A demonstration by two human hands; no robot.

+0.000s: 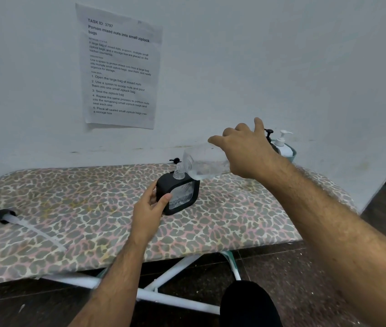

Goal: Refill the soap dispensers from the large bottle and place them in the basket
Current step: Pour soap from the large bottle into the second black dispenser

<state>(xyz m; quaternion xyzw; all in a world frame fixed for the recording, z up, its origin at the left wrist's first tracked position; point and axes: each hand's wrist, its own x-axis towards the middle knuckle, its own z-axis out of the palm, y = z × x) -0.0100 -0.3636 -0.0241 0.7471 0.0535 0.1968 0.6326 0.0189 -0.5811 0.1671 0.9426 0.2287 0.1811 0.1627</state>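
One large bottle [205, 162] tipped over one black dispenser [178, 193].

Single head-worn view looks forward and down, close over the board [93, 208].

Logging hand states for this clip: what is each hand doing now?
Left hand: grips the black dispenser.
Right hand: holds the tilted clear bottle.

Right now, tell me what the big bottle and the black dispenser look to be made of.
Large bottle: seemingly clear, thin plastic; the wall and the liquid inside show through it. Black dispenser: a matte black frame, perhaps plastic or silicone, around a clear window that could be plastic or glass; the frame shows no shine.
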